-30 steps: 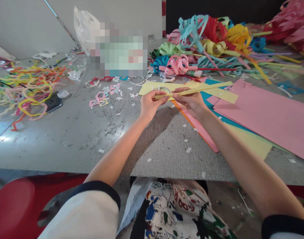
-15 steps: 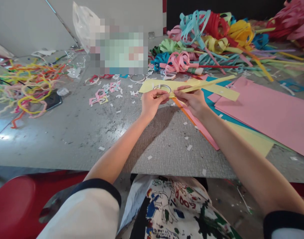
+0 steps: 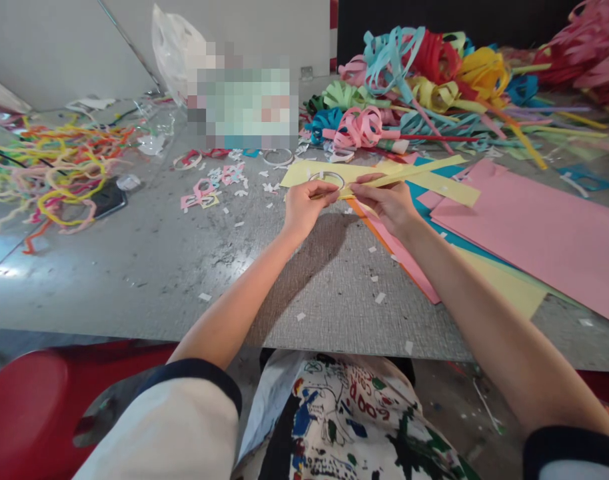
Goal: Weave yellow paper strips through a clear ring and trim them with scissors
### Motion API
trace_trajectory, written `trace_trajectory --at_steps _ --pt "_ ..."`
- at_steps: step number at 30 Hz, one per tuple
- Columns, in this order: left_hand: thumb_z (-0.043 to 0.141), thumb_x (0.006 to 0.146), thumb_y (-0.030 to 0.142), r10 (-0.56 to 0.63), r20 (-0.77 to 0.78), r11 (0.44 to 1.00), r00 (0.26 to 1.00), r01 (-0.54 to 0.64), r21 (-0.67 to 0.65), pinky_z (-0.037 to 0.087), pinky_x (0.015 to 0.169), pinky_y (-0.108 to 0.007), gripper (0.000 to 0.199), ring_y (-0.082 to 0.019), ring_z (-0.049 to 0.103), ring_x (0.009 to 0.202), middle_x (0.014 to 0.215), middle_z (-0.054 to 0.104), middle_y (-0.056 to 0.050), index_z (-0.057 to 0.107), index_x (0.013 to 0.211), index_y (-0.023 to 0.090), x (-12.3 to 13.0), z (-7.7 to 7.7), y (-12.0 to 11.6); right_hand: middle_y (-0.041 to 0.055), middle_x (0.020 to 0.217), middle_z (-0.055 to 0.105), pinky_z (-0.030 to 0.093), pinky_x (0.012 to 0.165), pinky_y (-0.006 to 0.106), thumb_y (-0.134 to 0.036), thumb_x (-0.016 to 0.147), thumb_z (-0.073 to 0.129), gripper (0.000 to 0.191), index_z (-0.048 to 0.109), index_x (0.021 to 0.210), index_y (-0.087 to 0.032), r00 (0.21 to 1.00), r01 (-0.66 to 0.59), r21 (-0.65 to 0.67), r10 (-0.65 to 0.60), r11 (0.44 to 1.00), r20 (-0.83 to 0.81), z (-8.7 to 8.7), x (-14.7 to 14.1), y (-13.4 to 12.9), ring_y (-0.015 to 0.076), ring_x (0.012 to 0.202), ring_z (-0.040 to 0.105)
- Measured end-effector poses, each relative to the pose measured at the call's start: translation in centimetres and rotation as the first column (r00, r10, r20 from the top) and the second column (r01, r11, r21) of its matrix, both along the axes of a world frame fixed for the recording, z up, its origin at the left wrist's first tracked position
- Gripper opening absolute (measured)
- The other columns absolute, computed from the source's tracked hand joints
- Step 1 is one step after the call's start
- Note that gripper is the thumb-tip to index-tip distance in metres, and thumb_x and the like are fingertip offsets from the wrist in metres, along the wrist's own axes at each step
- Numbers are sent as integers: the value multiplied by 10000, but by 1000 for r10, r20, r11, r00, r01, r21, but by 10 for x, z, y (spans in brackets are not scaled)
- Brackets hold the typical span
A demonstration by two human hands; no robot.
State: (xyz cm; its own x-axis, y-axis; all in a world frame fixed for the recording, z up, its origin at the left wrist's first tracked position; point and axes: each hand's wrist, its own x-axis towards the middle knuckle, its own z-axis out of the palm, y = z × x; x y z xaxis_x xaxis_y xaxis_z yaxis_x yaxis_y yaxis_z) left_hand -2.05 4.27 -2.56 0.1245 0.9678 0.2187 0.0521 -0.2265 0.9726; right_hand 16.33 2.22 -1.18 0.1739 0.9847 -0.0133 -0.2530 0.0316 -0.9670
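Note:
A rolled or folded yellow paper strip [image 3: 424, 171] slants up to the right from between my hands. My right hand [image 3: 390, 201] is closed on it in a pinch. At its lower left end, my left hand [image 3: 304, 205] has thumb and fingers pressed together, seemingly on the same strip; the fingers partly hide that end. Just behind my left fingertips is a roll of tape [image 3: 340, 177], seen as a thin ring. Flat yellow paper [image 3: 299, 172] lies under and behind both hands.
Pink sheets [image 3: 534, 227] and a blue sheet [image 3: 424, 193] lie right. Curled paper-strip flowers [image 3: 359, 127] are heaped at the back right. Fuzzy pipe cleaners [image 3: 59, 173] pile up left by a dark phone-like object [image 3: 109, 199]. White scraps dot the grey table [image 3: 184, 267].
The hands and the yellow strip stay almost in place; the strip's far end has dipped slightly. The view has shifted a little.

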Motion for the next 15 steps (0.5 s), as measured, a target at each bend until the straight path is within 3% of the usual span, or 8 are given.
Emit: trace_trajectory --at_steps 7,15 --pt "874 801 240 26 -14 998 1000 -25 49 641 930 -386 67 -230 807 922 893 847 -43 820 838 232 -3 1 3 -1 855 758 663 919 321 -103 661 970 315 714 800 -227 999 27 26 -27 999 19 -2 6 5 164 894 781" --pt "855 854 273 100 -254 968 962 -36 247 573 1072 -425 27 -267 797 1047 1025 871 -35 856 871 294 -1 6 -1 -15 802 742 672 925 340 -108 654 973 304 723 784 -222 1000 2 19 -3 1000 25 2 4 -1 157 845 770"
